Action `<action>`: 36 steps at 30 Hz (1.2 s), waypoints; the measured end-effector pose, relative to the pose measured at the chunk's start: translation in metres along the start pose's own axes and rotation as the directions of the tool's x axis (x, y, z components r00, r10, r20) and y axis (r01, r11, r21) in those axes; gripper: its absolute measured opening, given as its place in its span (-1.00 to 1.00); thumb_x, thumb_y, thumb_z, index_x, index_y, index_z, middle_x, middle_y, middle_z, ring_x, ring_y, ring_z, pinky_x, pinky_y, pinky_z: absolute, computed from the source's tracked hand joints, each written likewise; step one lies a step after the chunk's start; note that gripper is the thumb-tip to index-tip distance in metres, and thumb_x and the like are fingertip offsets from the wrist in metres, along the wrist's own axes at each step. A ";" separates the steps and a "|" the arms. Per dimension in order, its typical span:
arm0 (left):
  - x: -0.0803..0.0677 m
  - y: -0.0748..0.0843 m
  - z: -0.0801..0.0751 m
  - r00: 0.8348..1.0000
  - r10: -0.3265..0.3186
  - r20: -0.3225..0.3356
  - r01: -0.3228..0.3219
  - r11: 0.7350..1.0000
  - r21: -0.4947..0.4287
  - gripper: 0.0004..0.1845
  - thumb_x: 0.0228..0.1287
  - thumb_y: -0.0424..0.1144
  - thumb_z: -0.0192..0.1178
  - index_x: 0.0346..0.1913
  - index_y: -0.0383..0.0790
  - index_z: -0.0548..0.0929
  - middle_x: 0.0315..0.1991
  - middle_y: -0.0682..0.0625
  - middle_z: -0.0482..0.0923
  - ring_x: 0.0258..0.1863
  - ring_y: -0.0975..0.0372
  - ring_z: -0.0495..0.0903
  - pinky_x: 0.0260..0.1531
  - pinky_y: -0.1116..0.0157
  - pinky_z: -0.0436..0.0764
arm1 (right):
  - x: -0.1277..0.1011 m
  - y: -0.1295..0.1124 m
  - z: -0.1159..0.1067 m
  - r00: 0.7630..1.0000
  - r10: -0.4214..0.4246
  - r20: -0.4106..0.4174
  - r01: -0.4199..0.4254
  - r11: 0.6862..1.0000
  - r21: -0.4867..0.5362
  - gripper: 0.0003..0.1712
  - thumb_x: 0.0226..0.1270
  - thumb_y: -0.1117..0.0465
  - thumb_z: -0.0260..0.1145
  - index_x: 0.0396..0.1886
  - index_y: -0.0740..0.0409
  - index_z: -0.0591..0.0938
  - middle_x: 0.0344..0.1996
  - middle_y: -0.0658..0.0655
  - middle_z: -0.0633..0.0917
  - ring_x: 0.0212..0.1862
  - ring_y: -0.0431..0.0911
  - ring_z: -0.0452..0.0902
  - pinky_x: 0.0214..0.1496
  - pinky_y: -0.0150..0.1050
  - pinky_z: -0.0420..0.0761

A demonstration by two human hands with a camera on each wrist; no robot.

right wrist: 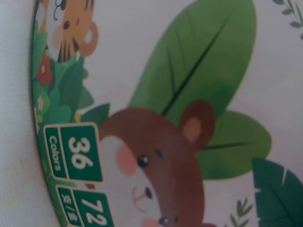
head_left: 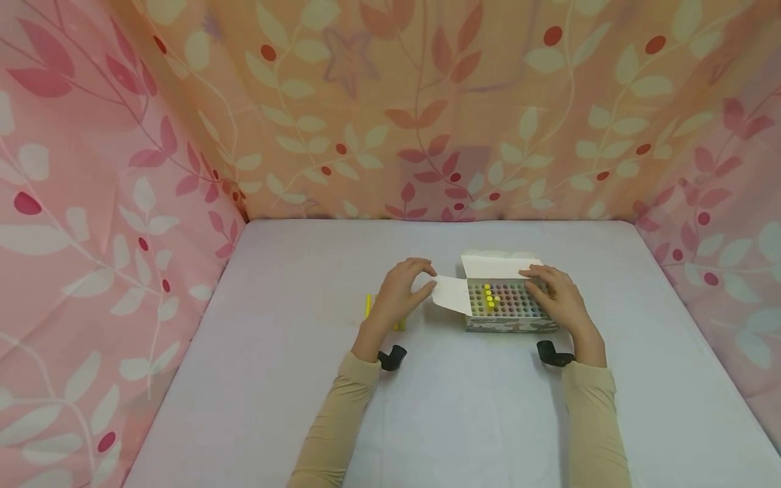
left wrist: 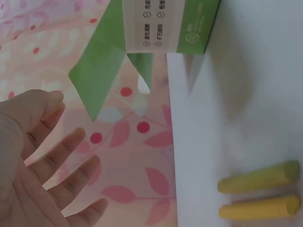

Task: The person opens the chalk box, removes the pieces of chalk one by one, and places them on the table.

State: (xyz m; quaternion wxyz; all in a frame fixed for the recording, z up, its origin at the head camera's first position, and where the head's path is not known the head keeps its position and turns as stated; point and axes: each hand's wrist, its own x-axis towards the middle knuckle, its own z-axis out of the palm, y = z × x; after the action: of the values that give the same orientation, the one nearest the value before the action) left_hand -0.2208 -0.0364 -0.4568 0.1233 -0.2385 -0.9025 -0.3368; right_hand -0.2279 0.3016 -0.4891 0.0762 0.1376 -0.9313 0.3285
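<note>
Sleeves (head_left: 593, 420), open box (head_left: 511, 325) between left hand (head_left: 398, 291), right hand (head_left: 563, 298)

You're facing a leaf-print surround (head_left: 427, 41) on three sides, white table (head_left: 476, 420) at 6.
At 12 you've got a peach-orange hanging (head_left: 378, 183), pale and rose leaves, red dots, faint purple star (head_left: 350, 61) just shy of 12; pink hanging (head_left: 91, 224) at 9, white and rose leaves; similar pink panel (head_left: 720, 196) at 3. Table's far edge runs along 12, corners rounded. Your light's soft, shadows faint.
</note>
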 end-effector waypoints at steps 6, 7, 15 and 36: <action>0.007 0.014 0.006 0.996 0.056 0.067 -0.056 0.998 0.003 -0.88 0.25 -0.13 0.18 -0.18 -0.01 0.58 0.11 0.06 0.49 0.14 0.20 0.42 0.18 0.20 0.36 | 0.000 -0.001 -0.001 1.000 0.012 0.006 -0.012 1.000 0.000 -0.64 0.35 0.06 0.16 0.07 0.08 0.55 0.21 0.31 0.42 0.26 0.34 0.16 0.19 0.36 0.09; 0.008 0.016 0.008 0.995 0.072 0.074 -0.073 0.997 0.004 -0.88 0.25 -0.13 0.18 -0.19 -0.02 0.59 0.10 0.05 0.50 0.14 0.19 0.42 0.18 0.20 0.36 | 0.000 -0.001 -0.001 1.000 0.011 0.004 -0.011 1.000 -0.001 -0.64 0.35 0.06 0.16 0.07 0.08 0.55 0.20 0.31 0.42 0.25 0.34 0.17 0.19 0.35 0.10; 0.016 0.031 0.025 0.974 0.192 0.116 -0.205 0.973 0.108 -0.89 0.24 -0.10 0.19 -0.23 0.00 0.62 0.05 0.05 0.53 0.12 0.23 0.43 0.16 0.23 0.37 | 0.000 0.000 0.001 1.000 0.007 -0.005 -0.007 1.000 -0.006 -0.65 0.35 0.07 0.17 0.06 0.10 0.56 0.20 0.30 0.43 0.25 0.33 0.18 0.19 0.34 0.11; 0.035 0.050 0.052 0.896 0.254 0.365 -0.332 0.928 0.171 -0.83 0.25 -0.06 0.18 -0.10 0.14 0.61 0.16 0.12 0.43 0.29 0.20 0.23 0.36 0.03 0.05 | 0.001 0.001 0.001 1.000 0.001 -0.013 -0.001 1.000 0.009 -0.67 0.33 0.12 0.20 0.04 0.11 0.57 0.19 0.31 0.44 0.24 0.34 0.19 0.18 0.35 0.12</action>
State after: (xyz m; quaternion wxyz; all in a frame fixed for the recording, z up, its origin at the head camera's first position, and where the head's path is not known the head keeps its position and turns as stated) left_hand -0.2279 0.0431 -0.4544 0.0437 -0.4105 -0.8963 -0.1621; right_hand -0.2287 0.3017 -0.4899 0.0816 0.1355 -0.9294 0.3334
